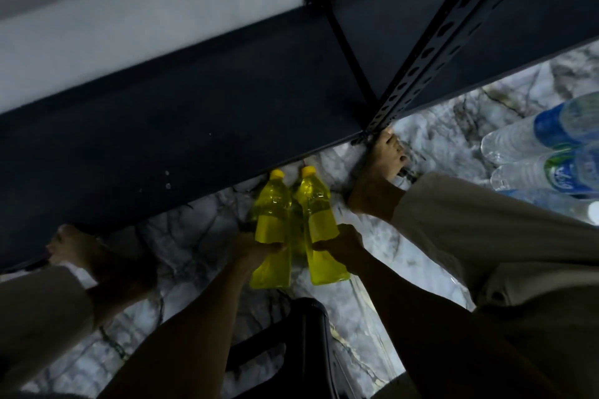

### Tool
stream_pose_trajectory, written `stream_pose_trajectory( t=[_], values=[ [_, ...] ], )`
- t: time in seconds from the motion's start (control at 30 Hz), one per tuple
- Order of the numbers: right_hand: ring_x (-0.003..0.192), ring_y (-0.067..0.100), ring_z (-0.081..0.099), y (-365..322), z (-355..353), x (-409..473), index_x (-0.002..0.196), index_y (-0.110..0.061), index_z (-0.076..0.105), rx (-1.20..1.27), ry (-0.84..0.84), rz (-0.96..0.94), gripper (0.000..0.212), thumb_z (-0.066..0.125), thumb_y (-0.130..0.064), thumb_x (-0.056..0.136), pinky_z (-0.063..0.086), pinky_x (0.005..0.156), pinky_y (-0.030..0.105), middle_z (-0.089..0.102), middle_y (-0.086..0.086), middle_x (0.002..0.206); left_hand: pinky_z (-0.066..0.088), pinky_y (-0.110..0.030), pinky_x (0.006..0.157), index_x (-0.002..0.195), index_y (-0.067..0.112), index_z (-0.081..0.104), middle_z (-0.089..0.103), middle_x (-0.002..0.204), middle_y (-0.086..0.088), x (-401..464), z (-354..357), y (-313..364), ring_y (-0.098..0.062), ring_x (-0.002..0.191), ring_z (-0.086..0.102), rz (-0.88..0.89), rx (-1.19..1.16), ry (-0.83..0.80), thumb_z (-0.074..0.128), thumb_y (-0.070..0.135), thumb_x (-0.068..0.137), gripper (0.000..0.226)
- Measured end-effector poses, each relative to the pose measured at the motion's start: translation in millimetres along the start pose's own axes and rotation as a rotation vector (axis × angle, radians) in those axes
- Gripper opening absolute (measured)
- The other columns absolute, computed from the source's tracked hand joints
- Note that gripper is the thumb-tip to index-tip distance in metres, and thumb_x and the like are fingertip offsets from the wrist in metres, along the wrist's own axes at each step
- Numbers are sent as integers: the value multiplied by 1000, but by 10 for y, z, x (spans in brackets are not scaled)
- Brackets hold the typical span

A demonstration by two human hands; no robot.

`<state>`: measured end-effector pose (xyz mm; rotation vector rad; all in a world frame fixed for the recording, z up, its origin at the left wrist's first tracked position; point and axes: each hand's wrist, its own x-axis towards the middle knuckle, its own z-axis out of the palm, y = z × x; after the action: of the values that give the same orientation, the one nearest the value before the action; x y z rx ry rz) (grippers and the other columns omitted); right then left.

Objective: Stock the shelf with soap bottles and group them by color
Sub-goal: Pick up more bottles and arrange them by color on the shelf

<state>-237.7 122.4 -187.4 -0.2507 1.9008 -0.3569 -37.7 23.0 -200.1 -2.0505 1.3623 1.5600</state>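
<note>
Two yellow soap bottles with yellow caps are held side by side above the marble floor, just in front of the dark shelf board (181,126). My left hand (256,248) grips the left yellow bottle (272,227) around its middle. My right hand (340,241) grips the right yellow bottle (319,223) the same way. Both caps point toward the shelf's front edge. No bottles show on the part of the shelf board in view.
A perforated black upright (431,52) rises at the shelf's right corner. Clear water bottles with blue labels (547,152) lie on the floor at the right. My bare feet (379,172) flank the bottles. A black stool (291,343) sits below my arms.
</note>
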Motion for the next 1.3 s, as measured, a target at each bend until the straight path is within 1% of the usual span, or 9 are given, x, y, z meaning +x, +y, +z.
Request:
stream_pose_trajectory(
  t=[0.07, 0.23, 0.3, 0.43, 0.53, 0.73, 0.9, 1.1, 1.3],
  values=[
    [122, 32, 50, 6, -8, -59, 144, -6, 36, 35, 2, 6, 96, 88, -30, 67, 49, 90, 37, 48, 14, 137, 42, -34, 51, 57, 5, 55, 53, 53, -13, -234, -64, 48, -23, 54, 57, -5, -21, -14, 93, 48, 47, 58],
    [104, 26, 58, -5, -23, -290, 140, -2, 41, 91, -3, -17, 93, 90, -22, 64, 51, 71, 30, 54, 15, 127, 53, -55, 89, 88, 7, 72, 73, 95, -18, -255, 11, -338, -37, 95, 69, 7, -202, -105, 88, 59, 26, 83],
    [107, 28, 58, -21, -19, -415, 131, -1, 49, 92, -14, -41, 83, 91, -20, 62, 53, 77, 35, 57, 14, 123, 55, -54, 87, 90, 5, 71, 72, 94, -16, -377, -10, -386, -34, 92, 69, 29, -219, -63, 90, 60, 28, 86],
    [92, 32, 68, -43, 12, -592, 95, -6, 70, 75, -31, -101, 47, 93, -16, 55, 58, 81, 48, 71, 17, 101, 56, -40, 81, 98, 6, 72, 72, 99, -13, -788, -137, -379, -26, 88, 69, 80, -316, -61, 88, 11, 67, 35],
    [88, 32, 70, -109, 60, -720, 97, -5, 72, 90, -64, -149, 53, 94, -16, 50, 58, 80, 51, 73, 17, 97, 56, -27, 66, 87, 9, 73, 74, 80, -5, -957, -274, -428, -14, 70, 69, 150, -336, -59, 84, 4, 69, 22],
    [86, 36, 69, -444, 196, -1250, 96, -1, 71, 187, -129, -312, 37, 83, 7, 62, 55, 83, 54, 71, 23, 103, 58, -34, 67, 86, 5, 74, 75, 75, -6, -1273, -620, -487, -25, 73, 70, 245, -511, -26, 86, 2, 66, 24],
    [71, 20, 67, -743, 309, -1759, 88, -7, 67, 224, -146, -465, 29, 81, 7, 66, 53, 58, 30, 70, 11, 91, 57, -30, 63, 100, 6, 72, 76, 87, -6, -1558, -963, -471, -17, 75, 72, 388, -623, 22, 84, 5, 67, 35],
    [74, 15, 68, -1015, 361, -2366, 97, -14, 64, 235, -115, -682, 42, 84, 1, 65, 54, 58, 26, 71, 3, 89, 58, -41, 82, 113, 9, 68, 74, 105, -9, -1929, -1382, -456, -24, 94, 72, 566, -709, 60, 86, 13, 65, 51],
    [73, 10, 70, -1235, 313, -2882, 101, -14, 66, 281, -136, -872, 41, 83, -1, 67, 55, 56, 23, 73, -1, 89, 58, -36, 77, 101, 10, 72, 76, 97, -8, -2434, -1722, -330, -24, 91, 72, 764, -769, 139, 84, 3, 66, 38]
  ],
)
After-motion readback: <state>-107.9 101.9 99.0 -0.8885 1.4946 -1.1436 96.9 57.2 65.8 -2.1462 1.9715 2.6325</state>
